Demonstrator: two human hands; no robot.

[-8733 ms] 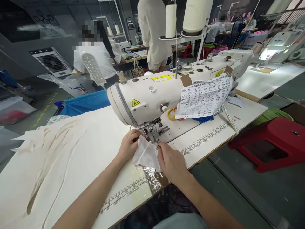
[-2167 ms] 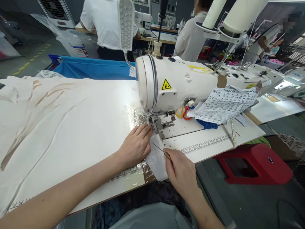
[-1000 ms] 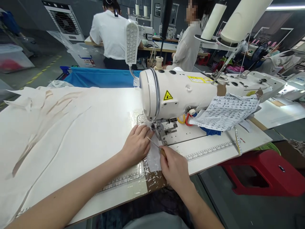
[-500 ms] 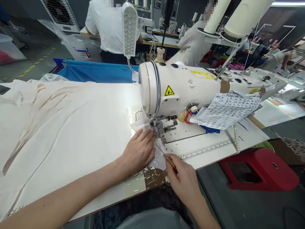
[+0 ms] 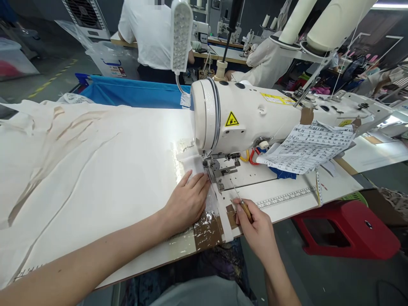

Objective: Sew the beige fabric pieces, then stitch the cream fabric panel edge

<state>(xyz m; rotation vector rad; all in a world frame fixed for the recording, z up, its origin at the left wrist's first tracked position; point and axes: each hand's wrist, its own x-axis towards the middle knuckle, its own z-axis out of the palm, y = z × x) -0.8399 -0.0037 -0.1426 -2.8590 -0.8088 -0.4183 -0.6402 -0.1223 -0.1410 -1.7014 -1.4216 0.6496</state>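
My left hand (image 5: 188, 199) lies flat, fingers stretched forward, on a piece of white fabric (image 5: 192, 163) just in front of the presser foot (image 5: 213, 165). Its fingertips almost touch the metal parts under the head of the white sewing machine (image 5: 242, 117). In my right hand (image 5: 255, 225) is an awl (image 5: 246, 210) with a wooden handle, its thin metal tip pointing up and away over the machine bed. A narrow white strip (image 5: 225, 219) runs from the foot area down to the table's front edge, between my hands.
White cloth (image 5: 60, 170) spreads over the table's left side. Handwritten paper (image 5: 307, 146) hangs on the machine, near red-handled scissors (image 5: 254, 156). A red stool (image 5: 347, 229) stands at right, a blue cloth bin (image 5: 137, 91) behind the table. Two people in white sit beyond.
My right hand has moved right with the awl, drawing its tip away from the fabric. The white strip now shows down to the table edge. My left hand stays nearly in place.
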